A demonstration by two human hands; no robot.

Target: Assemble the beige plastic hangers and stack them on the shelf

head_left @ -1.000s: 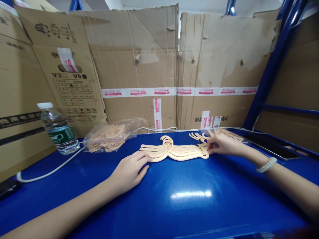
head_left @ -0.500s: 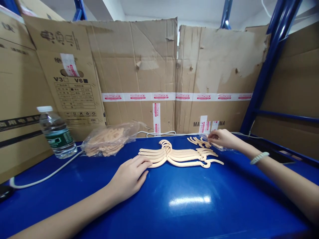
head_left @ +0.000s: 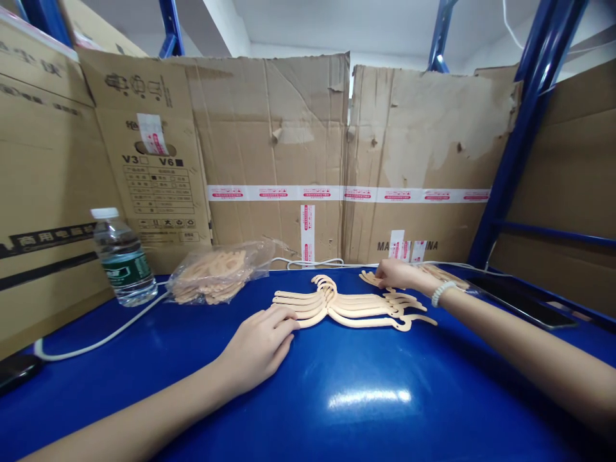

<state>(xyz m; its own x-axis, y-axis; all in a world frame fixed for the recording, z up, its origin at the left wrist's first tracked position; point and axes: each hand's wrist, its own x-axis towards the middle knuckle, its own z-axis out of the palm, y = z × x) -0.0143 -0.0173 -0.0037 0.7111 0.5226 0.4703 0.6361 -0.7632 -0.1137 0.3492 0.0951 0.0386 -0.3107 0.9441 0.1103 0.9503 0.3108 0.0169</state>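
A row of overlapping beige clothes-hanger pieces (head_left: 360, 305), hooks upward at the middle, lies on the blue tabletop (head_left: 366, 366). The fingers of my left hand (head_left: 262, 343) are bent over the left end of the nearest piece, hiding that end; the thumb is just below. Behind the row's right side, my right hand (head_left: 399, 274) is closed at a small group of curved beige pieces (head_left: 369, 278). Its fingertips pinch a curved piece, mostly hidden by the hand. Smaller curved ends (head_left: 407, 300) overlap the row's right ends.
At the left are a clear bag of beige pieces (head_left: 212, 276) and a water bottle (head_left: 126, 263). More beige pieces (head_left: 443, 274) lie behind my right wrist. A black phone (head_left: 524, 305) is at the right. White cable (head_left: 110, 330) crosses the left side; cardboard (head_left: 269, 147) stands behind.
My right hand has moved left from the pieces at the back right to the small group of curved pieces. My left hand stays at the nearest hanger piece. The view has shifted slightly.
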